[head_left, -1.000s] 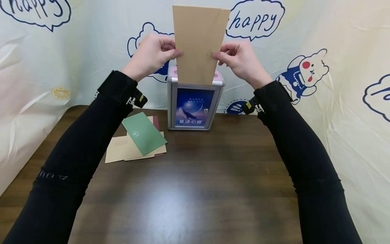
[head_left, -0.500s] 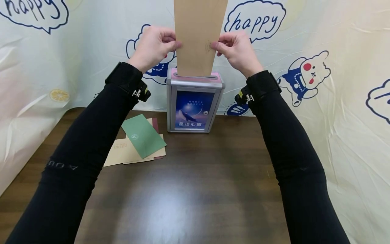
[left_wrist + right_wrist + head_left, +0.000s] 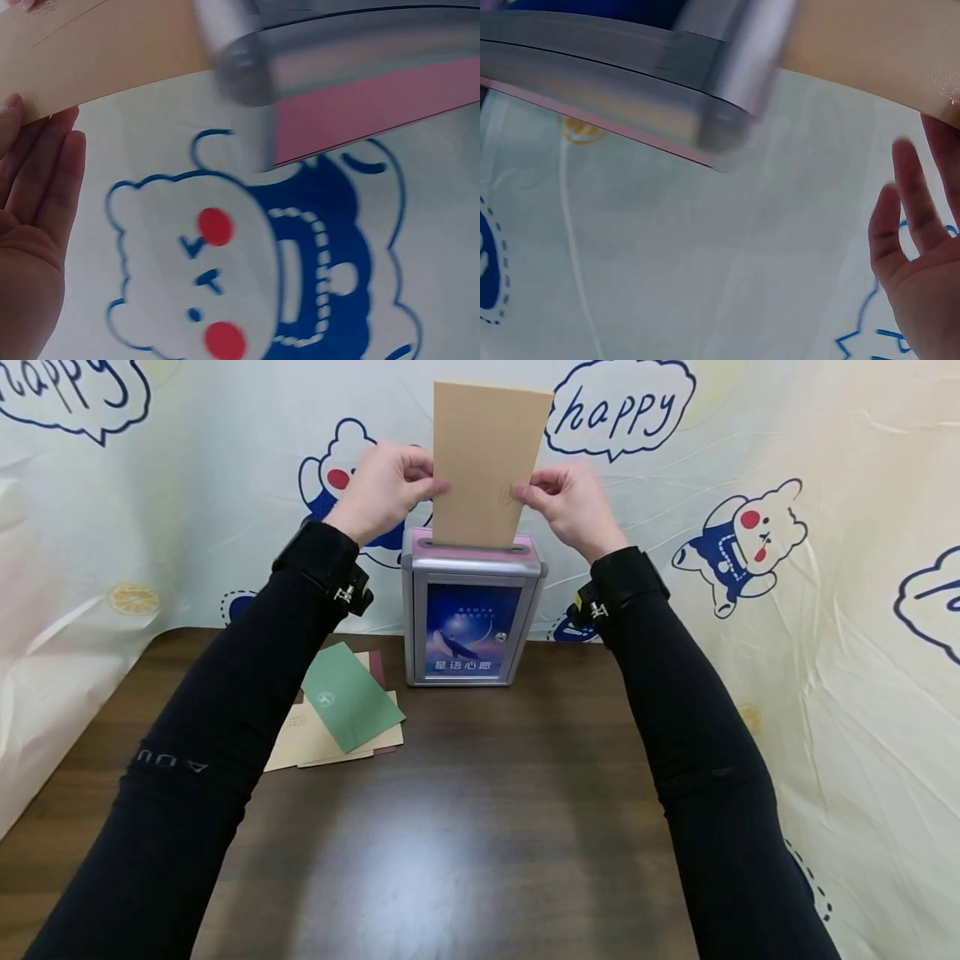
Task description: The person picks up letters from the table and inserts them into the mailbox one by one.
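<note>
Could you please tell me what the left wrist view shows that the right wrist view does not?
Only the left wrist view shows the bear print. Only the right wrist view shows the yellow fruit slice and the dash-edged blue badge. Both share the tan envelope, part of the box and the printed backdrop.
</note>
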`<move>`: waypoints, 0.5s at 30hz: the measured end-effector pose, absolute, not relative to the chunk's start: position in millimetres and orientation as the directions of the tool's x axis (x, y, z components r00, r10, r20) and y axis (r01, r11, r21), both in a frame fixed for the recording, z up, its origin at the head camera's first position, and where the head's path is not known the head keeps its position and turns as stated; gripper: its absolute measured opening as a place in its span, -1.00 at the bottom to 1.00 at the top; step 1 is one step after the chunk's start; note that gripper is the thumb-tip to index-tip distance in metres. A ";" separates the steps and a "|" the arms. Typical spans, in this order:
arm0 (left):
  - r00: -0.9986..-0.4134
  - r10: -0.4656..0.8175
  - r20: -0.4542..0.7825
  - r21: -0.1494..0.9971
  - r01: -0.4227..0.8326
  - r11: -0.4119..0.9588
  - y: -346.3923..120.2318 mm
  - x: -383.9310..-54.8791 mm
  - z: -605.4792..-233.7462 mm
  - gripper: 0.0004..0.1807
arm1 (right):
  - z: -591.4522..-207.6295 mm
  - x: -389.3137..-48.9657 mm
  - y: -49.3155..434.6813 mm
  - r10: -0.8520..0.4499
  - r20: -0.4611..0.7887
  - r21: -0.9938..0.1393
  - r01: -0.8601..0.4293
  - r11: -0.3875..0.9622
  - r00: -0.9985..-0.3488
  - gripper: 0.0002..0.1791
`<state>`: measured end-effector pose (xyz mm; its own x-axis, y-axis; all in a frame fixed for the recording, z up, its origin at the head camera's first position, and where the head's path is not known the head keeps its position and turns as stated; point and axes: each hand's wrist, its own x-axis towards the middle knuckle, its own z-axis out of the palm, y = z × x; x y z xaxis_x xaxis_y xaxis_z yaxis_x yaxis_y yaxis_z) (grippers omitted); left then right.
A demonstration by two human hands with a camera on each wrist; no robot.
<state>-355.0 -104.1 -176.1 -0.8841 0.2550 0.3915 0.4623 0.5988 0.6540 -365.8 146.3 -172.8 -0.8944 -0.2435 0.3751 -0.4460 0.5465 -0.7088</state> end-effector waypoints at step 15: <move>-0.920 0.263 0.291 0.636 0.392 0.665 -98.9 -368.9 -224.1 -0.65 | -221.6 -376.3 148.5 -0.235 0.317 -0.682 -0.393 0.617 -0.919 -0.68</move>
<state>-368.9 -98.9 -224.1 -0.9198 0.2631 0.2911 0.3915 0.6645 0.6365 -376.3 148.5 -221.6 -0.9190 -0.2349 0.3166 -0.3927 0.6168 -0.6822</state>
